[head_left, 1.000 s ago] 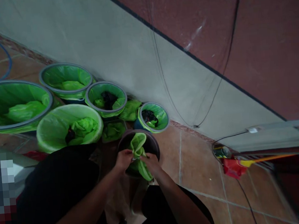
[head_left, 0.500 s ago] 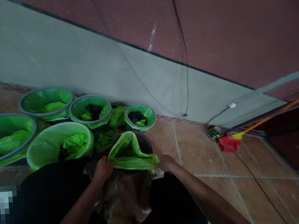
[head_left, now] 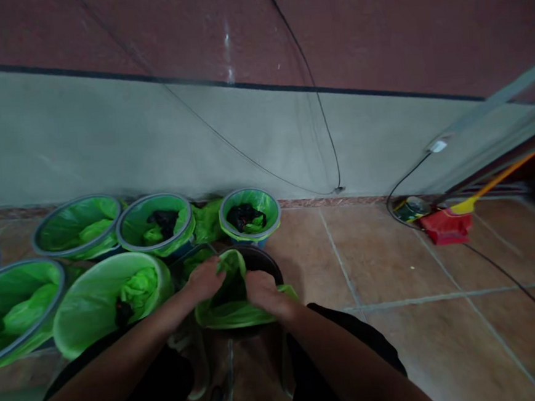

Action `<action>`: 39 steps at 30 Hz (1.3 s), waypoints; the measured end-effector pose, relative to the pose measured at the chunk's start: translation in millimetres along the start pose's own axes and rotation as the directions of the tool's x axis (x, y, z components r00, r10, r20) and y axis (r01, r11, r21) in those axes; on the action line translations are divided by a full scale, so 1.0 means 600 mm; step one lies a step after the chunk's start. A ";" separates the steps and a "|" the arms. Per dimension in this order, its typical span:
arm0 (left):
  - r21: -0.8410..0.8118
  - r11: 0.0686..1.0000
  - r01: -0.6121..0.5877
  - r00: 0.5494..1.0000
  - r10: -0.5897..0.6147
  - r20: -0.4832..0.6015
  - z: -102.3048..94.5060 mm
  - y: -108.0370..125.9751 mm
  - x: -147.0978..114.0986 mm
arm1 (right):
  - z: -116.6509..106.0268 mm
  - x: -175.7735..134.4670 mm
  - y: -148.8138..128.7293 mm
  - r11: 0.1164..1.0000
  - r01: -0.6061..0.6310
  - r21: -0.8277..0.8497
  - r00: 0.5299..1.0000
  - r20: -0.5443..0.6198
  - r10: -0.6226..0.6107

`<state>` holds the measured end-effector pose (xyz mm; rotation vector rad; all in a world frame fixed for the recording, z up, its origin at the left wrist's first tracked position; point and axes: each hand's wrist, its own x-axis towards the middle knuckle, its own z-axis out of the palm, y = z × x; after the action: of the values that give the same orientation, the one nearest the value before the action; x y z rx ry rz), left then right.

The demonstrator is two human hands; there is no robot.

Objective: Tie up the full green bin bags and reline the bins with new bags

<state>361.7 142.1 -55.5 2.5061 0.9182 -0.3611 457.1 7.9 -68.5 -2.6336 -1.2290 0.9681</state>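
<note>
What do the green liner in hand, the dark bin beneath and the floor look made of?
Green liner: probably thin plastic film with a soft sheen, judging by its creases. Dark bin: likely rigid, smooth plastic, going by its firm round rim; metal isn't excluded. Floor: matte tile, likely ceramic, with pale joints.

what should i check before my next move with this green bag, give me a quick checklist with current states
1. Left grip on the green bag: ok, its fingers are at the bag's upper fold.
2. Right grip closed on the bag: cannot tell, fingertips hidden.
3. Bag across the near side of the dark bin: ok.
4. Far right rim covered: not ok, it shows bare.
5. Bag reaching the bin's bottom: cannot tell, hidden.
6. Red dustpan away from both hands: ok, off to the right.
</note>
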 end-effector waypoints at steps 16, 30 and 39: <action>0.026 0.989 -0.144 0.972 0.146 -0.186 0.031 -0.044 0.052 | -0.094 0.017 0.110 0.641 0.212 0.738 0.977 -0.149 -0.152; -0.235 0.970 -0.065 0.953 -0.009 -0.301 0.007 -0.028 0.054 | -0.095 0.016 0.092 0.998 -0.036 0.057 0.948 -0.314 0.052; -0.019 0.921 -0.389 0.863 0.357 -0.358 0.015 0.013 0.014 | -0.085 0.021 0.010 0.955 0.296 0.017 0.919 -0.278 -0.279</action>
<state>372.3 136.8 -64.2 2.6296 0.5254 0.2543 496.3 22.2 -36.0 -2.3488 -1.4357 0.5618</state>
